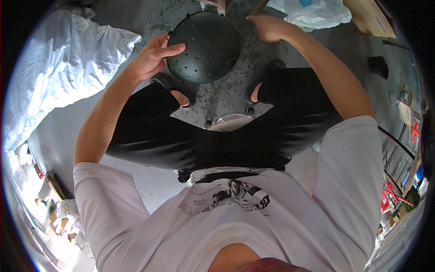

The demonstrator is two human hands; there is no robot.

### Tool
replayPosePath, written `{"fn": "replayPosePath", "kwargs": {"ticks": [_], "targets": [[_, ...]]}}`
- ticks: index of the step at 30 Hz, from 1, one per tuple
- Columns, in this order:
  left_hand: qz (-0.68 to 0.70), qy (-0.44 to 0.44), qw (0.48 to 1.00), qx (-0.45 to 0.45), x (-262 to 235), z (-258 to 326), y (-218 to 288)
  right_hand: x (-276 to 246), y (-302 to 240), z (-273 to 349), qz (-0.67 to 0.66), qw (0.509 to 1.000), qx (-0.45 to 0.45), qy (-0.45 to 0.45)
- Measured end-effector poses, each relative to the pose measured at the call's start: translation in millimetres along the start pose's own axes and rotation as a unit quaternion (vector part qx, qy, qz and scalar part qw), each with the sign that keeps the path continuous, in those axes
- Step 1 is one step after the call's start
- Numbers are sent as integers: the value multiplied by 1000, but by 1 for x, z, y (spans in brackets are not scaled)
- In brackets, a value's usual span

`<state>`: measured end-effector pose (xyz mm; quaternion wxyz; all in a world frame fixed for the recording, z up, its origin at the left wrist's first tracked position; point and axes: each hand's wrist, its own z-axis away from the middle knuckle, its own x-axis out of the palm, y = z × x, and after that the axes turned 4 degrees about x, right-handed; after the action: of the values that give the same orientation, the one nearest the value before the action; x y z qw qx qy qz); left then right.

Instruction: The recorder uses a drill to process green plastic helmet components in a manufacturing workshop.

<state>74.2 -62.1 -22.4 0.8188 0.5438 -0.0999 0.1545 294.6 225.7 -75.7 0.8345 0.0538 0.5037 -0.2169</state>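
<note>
A dark, dome-shaped round shell [205, 47], dotted all over with small holes, is at the top middle between my feet and the far edge of view. My left hand [153, 55] grips its left rim, thumb lying on the outer surface and fingers mostly hidden behind the edge. To the right of the shell, apart from it, my right hand [271, 29] is closed with its fingers curled. A brownish stick-like piece [259, 7] shows just beyond those fingers; what the hand holds, if anything, I cannot make out.
Dark bits litter the grey floor [204, 99] around my shoes. I sit on a low stool [232, 121]. Silvery sheeting [68, 63] covers something at left. A translucent plastic bag [317, 13], cardboard [369, 17] and a black cup-like object [378, 67] are at right.
</note>
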Motion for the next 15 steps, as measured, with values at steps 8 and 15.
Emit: {"fn": "replayPosePath", "kwargs": {"ticks": [8,15], "targets": [[57,37,998,2,-21,12,-14,3,-33,23,-525,835,56,-157],[103,60,992,31,-23,25,-29,52,-82,8,-772,617,46,-148]]}}
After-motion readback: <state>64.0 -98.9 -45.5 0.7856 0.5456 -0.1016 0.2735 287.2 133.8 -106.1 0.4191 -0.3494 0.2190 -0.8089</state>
